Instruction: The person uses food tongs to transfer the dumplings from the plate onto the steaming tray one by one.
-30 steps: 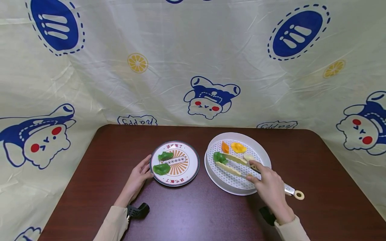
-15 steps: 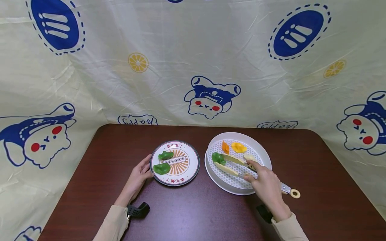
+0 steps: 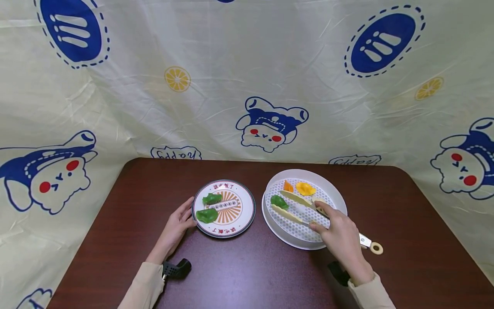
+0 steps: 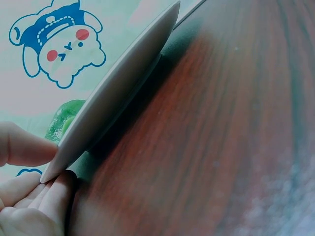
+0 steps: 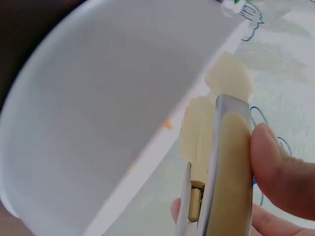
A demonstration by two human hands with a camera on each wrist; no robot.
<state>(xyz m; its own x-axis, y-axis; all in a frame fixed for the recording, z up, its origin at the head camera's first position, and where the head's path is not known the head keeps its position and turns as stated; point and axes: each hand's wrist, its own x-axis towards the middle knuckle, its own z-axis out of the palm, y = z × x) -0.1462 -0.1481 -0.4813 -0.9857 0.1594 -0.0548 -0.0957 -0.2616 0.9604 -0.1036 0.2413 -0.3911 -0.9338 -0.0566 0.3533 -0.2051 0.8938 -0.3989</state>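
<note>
From the head view, my right hand (image 3: 338,235) grips a pair of tongs (image 3: 299,207), thumb and fingers curled round the arms, which stand apart with their tips either side of a green dumpling (image 3: 278,201) in the white steamer tray (image 3: 339,197) ahead of that hand. Beyond the tongs lie an orange dumpling (image 3: 287,186) and a yellow dumpling (image 3: 305,188); a pale dumpling (image 3: 318,201) sits just beside my fingers. My left hand (image 3: 178,223) rests with relaxed fingers touching the near edge of the patterned plate (image 3: 247,205), which carries two green dumplings (image 3: 208,207) just past my fingertips. I judge the moving of green ones mostly done: two are plated, one is left in the tray, not yet lifted. Against a second ago, the tongs have swung slightly away from me and opened wider about that green piece; my left hand has stayed put.

From the left wrist, my fingers (image 4: 24,147) are straight against the plate's rim (image 4: 118,93), thumb below it, with green showing over the edge.

From the right wrist, my thumb (image 5: 278,167) presses the tongs' arm (image 5: 229,167), with the tray's wall (image 5: 113,113) to the left.
</note>
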